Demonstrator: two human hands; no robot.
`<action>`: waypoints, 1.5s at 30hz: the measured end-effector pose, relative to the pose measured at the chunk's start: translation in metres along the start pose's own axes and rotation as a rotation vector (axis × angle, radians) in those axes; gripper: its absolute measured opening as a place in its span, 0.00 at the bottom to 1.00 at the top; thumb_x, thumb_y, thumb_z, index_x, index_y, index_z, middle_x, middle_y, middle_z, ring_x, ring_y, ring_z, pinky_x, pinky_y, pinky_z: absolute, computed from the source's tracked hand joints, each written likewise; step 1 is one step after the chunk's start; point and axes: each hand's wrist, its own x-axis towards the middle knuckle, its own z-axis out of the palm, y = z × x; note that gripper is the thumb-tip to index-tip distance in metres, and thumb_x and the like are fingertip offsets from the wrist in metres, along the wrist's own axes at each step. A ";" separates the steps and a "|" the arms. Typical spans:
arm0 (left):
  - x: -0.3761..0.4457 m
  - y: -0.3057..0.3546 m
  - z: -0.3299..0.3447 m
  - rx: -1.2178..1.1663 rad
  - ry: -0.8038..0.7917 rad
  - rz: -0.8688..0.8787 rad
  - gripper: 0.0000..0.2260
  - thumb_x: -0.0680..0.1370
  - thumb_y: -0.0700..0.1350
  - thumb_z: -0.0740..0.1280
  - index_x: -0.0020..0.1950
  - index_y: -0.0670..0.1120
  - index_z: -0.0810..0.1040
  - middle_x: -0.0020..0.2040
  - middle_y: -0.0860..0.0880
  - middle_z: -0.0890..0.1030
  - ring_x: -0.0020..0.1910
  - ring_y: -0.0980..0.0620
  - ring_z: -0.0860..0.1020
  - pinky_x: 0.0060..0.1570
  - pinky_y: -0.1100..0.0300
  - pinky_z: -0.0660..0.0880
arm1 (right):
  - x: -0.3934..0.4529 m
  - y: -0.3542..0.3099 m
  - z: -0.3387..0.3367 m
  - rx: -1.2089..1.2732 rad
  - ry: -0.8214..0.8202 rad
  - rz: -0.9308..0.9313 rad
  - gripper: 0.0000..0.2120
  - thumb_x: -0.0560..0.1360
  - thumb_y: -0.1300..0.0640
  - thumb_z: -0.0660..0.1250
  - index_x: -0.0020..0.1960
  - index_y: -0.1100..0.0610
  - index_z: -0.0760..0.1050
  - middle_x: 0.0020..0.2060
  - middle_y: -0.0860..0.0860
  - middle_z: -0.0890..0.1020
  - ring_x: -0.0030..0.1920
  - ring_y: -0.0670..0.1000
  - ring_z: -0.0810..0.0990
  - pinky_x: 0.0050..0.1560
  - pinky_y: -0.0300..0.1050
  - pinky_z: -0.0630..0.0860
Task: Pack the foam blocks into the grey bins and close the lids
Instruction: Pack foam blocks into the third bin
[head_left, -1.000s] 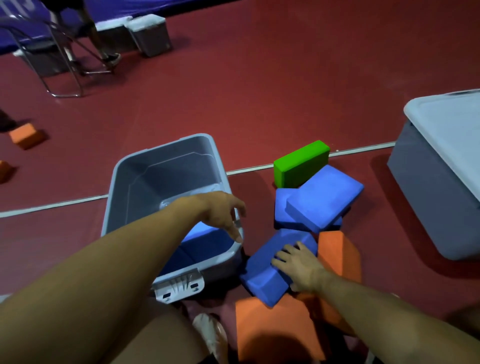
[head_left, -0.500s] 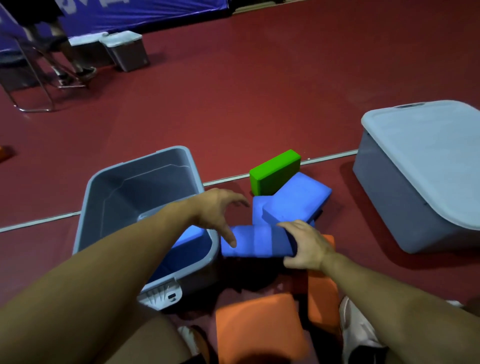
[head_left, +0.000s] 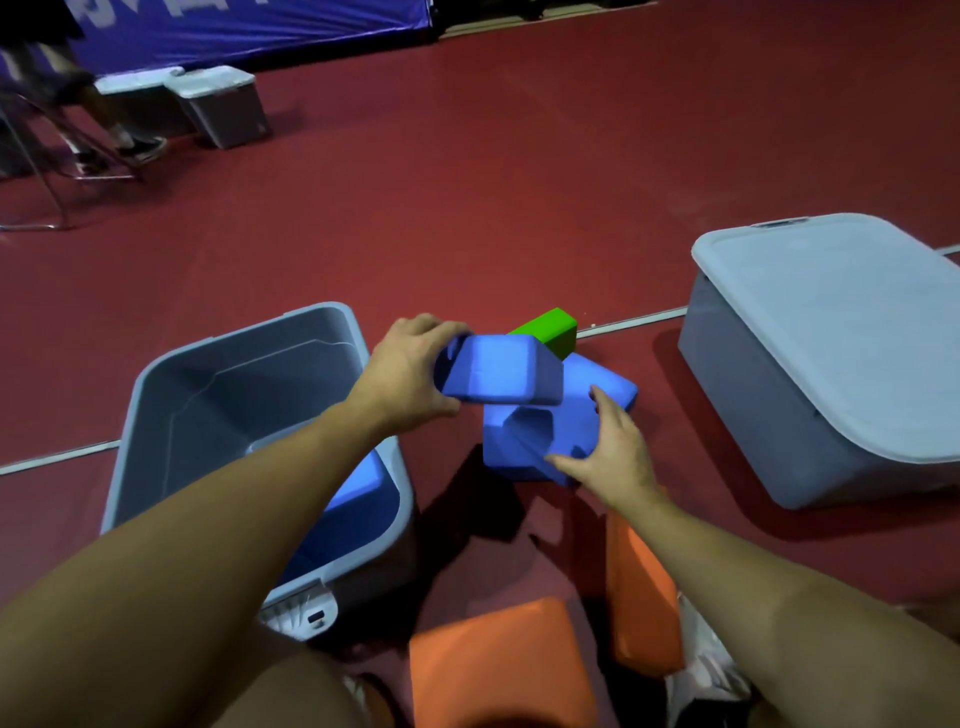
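Note:
My left hand (head_left: 402, 371) grips one end of a blue foam block (head_left: 501, 370) and holds it in the air just right of the open grey bin (head_left: 218, 405). At least one blue block (head_left: 358, 491) lies inside that bin. My right hand (head_left: 608, 449) reaches with spread fingers onto a pile of blue blocks (head_left: 540, 441) on the floor and touches the top one. A green block (head_left: 553, 327) stands behind the pile. Two orange blocks (head_left: 498, 662) (head_left: 641, 597) lie near my legs.
A second grey bin (head_left: 753, 395) with its lid shut stands at the right. Far left there are more lidded bins (head_left: 223, 106), a metal chair frame (head_left: 36, 171) and another person's legs (head_left: 119, 130). A white line (head_left: 634, 319) crosses the red floor.
The blue block passed from my right hand to my left, which lifted it higher. My right hand let go and dropped onto the blue pile.

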 end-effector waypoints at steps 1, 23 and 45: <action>0.000 -0.004 -0.002 0.008 0.036 -0.035 0.36 0.59 0.46 0.78 0.68 0.47 0.75 0.57 0.45 0.77 0.53 0.41 0.73 0.53 0.55 0.67 | -0.001 0.006 0.005 -0.063 -0.039 0.013 0.52 0.59 0.44 0.82 0.75 0.60 0.63 0.70 0.56 0.72 0.69 0.57 0.71 0.66 0.51 0.69; 0.002 -0.063 0.014 0.076 0.023 -0.240 0.36 0.61 0.48 0.78 0.68 0.50 0.74 0.56 0.47 0.76 0.52 0.43 0.72 0.49 0.55 0.67 | 0.049 0.040 0.075 -0.544 -0.215 0.016 0.35 0.71 0.46 0.73 0.71 0.57 0.65 0.70 0.53 0.67 0.73 0.59 0.61 0.57 0.57 0.77; -0.083 -0.112 -0.124 0.068 0.459 -0.474 0.35 0.60 0.41 0.79 0.67 0.45 0.76 0.58 0.41 0.78 0.54 0.38 0.73 0.55 0.51 0.70 | 0.048 -0.207 0.013 0.325 0.315 -0.109 0.31 0.67 0.42 0.74 0.67 0.53 0.77 0.52 0.56 0.85 0.49 0.57 0.83 0.50 0.49 0.76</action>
